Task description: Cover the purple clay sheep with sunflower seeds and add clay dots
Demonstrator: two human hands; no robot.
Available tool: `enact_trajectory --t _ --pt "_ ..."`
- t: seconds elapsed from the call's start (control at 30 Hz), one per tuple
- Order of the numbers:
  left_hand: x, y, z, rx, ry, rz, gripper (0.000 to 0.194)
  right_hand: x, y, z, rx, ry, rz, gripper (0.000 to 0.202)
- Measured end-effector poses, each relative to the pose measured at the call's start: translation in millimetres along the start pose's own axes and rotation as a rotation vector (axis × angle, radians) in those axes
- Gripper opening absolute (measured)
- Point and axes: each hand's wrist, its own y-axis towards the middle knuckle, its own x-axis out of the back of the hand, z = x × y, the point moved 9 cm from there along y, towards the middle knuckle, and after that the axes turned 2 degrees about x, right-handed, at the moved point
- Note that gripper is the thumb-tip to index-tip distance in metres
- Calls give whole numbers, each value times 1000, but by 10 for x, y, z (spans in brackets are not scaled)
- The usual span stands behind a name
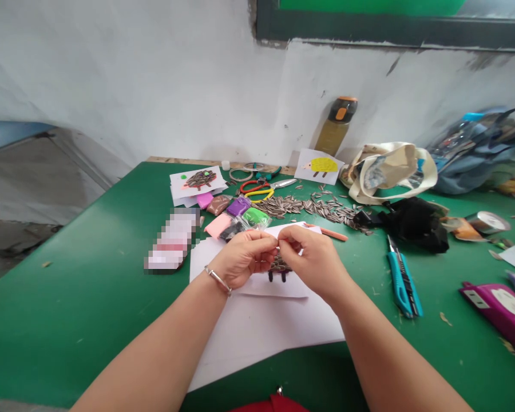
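We have the seed-covered figure [280, 264] in front of us, just below the fingertips, partly hidden by them; two short dark legs show beneath its scaly body. It lies on a small white sheet [283, 288], which rests on larger white paper [261, 337] on the green counter [90, 274].

Our left hand [246, 257], with a silver bracelet [218, 280] at the wrist, is drawn into a pinch, thumb against a curled finger. Our right hand [312, 254] pinches too, and its fingertips meet the left ones. Both are nearly closed; we cannot tell whether something tiny sits between them.

Just beyond, we see wrapped clay packets, among them a purple one [239, 206] and a green one [256, 216], and to their right a scatter of striped seeds [283, 206]. An orange stick [333, 234] lies near the right hand, and further right a blue utility knife [404, 283].

Behind the packets we find scissors [260, 194] with red and yellow handles, between a card [199, 181] bearing a seeded figure and another with a yellow one [320, 166]. A bottle [335, 129] stands by the wall.
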Motion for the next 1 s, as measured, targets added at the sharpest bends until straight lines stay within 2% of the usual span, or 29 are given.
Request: enact_trajectory --t 0.07,0.17,0.27,0.4,0.53,0.73,0.87,1.0 --pt "-2 -8 -3 8 -15 -6 23 78 -2 -54 -34 -3 -85 12" --pt "17 -13 -1 22 -85 -32 18 155 -16 -185 -146 129 -171 14" --pt "52 -7 -1 22 -184 -59 11 112 -16 -256 -232 294 -131 21" --pt "66 10 -4 7 -234 -44 16 56 1 -220 -249 418 -60 18" --pt "60 30 1 -9 -264 -19 9 1 -8 -225 -305 533 -25 16" --pt "42 29 8 -2 -257 -7 22 -29 -23 -242 -327 549 -21 21" --pt "0 -3 -9 -8 -210 28 19 -72 -21 -255 -307 615 -10 11" --pt "5 -6 -23 -28 -199 22 16 -70 -15 -256 -293 584 -6 14"
